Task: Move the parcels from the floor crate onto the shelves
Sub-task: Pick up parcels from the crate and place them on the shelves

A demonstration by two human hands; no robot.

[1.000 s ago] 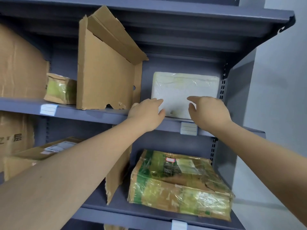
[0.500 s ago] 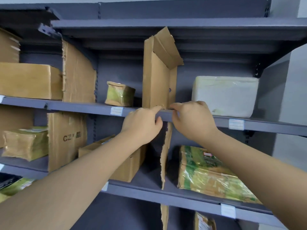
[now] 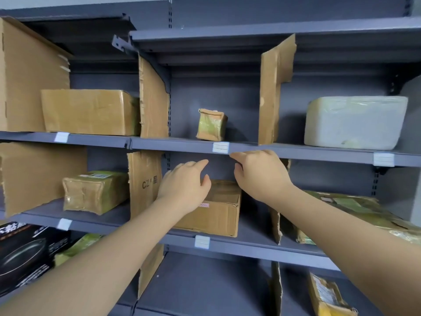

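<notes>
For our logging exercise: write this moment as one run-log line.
left hand: relaxed, holds nothing | right hand: relaxed, holds nothing | white foam box: on shelf, right bay

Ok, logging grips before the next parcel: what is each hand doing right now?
Left hand: open, holding nothing.
Right hand: open, holding nothing, fingertips just under the shelf edge.

Left hand (image 3: 184, 188) and right hand (image 3: 262, 176), both bare, are showing at frame centre; bare left forearm (image 3: 109, 261) and right forearm (image 3: 346, 226) are occupying the lower left and lower right.
</notes>
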